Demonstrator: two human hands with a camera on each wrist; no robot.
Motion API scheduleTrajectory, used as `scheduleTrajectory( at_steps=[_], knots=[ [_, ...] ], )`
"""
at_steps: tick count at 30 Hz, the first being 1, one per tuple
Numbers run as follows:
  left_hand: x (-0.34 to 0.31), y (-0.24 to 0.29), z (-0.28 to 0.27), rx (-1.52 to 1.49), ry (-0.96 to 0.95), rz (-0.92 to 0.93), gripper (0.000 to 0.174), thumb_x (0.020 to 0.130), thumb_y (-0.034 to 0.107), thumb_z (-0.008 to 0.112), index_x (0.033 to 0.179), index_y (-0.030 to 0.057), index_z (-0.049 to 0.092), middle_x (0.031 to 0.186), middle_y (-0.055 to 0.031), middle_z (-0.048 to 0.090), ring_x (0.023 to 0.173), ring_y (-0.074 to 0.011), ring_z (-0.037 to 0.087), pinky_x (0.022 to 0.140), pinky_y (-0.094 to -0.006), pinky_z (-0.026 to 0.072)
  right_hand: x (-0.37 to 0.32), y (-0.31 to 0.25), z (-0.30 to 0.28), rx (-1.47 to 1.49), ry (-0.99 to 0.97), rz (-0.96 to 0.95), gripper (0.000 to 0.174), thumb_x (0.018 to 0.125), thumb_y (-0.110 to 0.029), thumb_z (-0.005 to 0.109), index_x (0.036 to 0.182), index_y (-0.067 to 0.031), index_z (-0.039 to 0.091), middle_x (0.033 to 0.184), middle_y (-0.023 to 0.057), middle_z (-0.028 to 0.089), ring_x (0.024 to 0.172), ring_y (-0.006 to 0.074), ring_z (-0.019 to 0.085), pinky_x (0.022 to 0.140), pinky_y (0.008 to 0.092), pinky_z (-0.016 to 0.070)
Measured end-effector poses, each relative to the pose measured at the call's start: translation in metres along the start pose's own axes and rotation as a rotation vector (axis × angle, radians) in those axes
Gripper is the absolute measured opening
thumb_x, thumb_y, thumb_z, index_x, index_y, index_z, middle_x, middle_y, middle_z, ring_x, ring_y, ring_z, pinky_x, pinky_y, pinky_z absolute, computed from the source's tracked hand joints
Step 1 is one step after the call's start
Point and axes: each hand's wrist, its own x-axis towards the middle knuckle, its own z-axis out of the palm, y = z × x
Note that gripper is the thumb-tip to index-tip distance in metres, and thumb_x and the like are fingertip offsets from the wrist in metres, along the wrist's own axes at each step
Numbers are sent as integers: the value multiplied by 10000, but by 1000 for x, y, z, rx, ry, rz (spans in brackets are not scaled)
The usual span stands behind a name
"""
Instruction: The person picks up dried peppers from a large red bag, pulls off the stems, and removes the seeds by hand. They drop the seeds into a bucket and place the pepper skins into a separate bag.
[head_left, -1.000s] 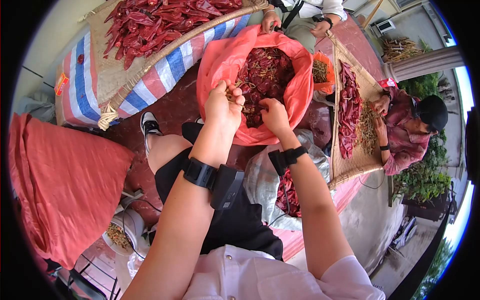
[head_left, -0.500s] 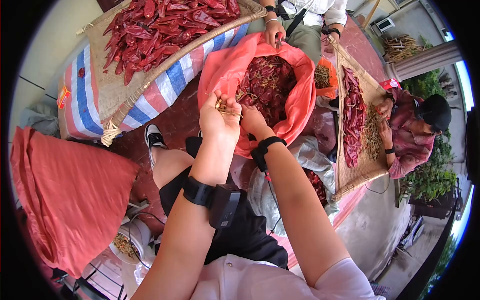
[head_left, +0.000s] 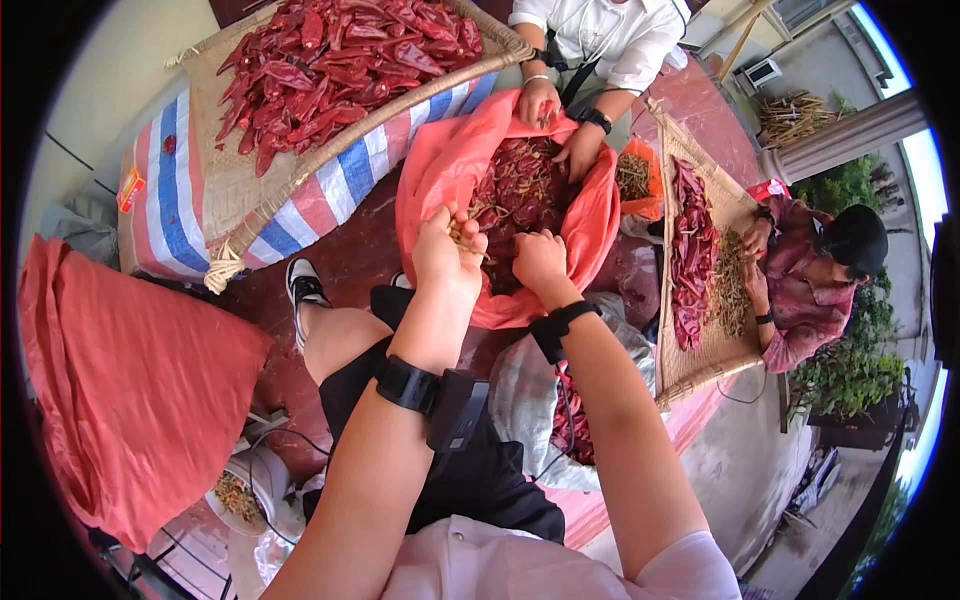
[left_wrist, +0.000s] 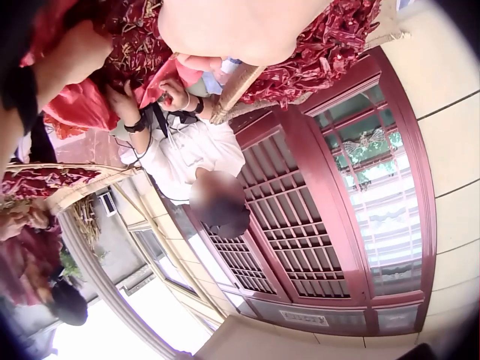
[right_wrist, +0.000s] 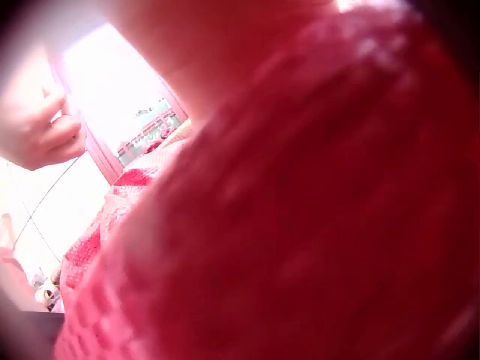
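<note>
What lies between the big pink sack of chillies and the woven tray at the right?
A small orange bag of pale stems sits between the pink sack and the woven tray, seen in the head view.

A woven tray (head_left: pixel 222 172) of red chillies (head_left: pixel 330 60) rests on a striped sack (head_left: pixel 300 200), near a red cloth (head_left: pixel 120 385).
</note>
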Motion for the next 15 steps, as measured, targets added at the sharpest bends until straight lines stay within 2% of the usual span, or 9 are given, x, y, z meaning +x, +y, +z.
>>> scheduleTrajectory(
  at_steps=[2,3,4,6,7,8,10,11,15],
  knots=[
    [1,-2,-1,79,-45,-23,94,902,154,465,896,87,530,730,-12,524,577,-114,498,483,-247,404,-7,3,-24,303,240,74,171,687,-169,634,810,-60,588,845,89,630,879,252,571,762,362,442],
    [0,-4,-2,113,-68,-32,79,896,136,468,898,89,531,731,-9,525,569,-109,496,477,-243,400,-12,2,-38,449,257,164,182,693,-155,674,817,-57,584,831,74,631,853,207,596,708,329,458],
    [-2,-6,-3,149,-89,-44,67,890,117,471,900,91,532,732,-6,526,562,-105,495,471,-238,395,-9,8,-34,448,263,161,182,693,-155,674,817,-57,584,831,74,631,853,207,596,708,329,458],
    [-2,-9,-6,180,-94,-77,54,883,98,482,892,98,535,722,0,529,569,-103,496,477,-233,388,-4,25,-20,1209,146,393,132,749,-141,665,787,-53,574,789,36,622,805,158,612,679,288,462],
    [-2,-12,-9,212,-92,-109,52,875,79,493,884,104,538,712,6,531,575,-101,498,482,-228,380,-17,17,-48,1519,91,468,109,800,-129,637,830,-61,557,826,20,608,768,156,620,702,274,464],
    [-1,-14,-11,207,-99,-106,52,875,79,493,884,104,538,712,6,531,575,-101,498,482,-228,380,-25,15,-56,1514,95,461,109,800,-129,637,830,-61,557,826,20,608,768,156,620,702,274,464],
    [-4,-19,-11,314,-105,-111,77,841,55,539,876,123,539,691,25,523,544,-80,484,462,-208,363,-38,14,-65,2030,113,452,133,816,-109,616,914,-70,536,907,35,607,835,210,628,731,303,470],
    [-5,-20,-12,343,-115,-111,128,805,40,588,879,131,536,682,35,522,519,-60,468,446,-190,347,-45,15,-64,2131,116,412,179,822,-97,603,977,-75,514,961,49,598,912,254,619,764,328,477],
    [-16,-28,-16,521,-136,-88,217,759,36,647,932,100,532,715,36,528,542,-38,441,453,-172,320,-63,3,-81,2420,56,310,143,829,-108,591,964,-75,554,970,46,611,1007,258,580,844,353,466]
  ],
)
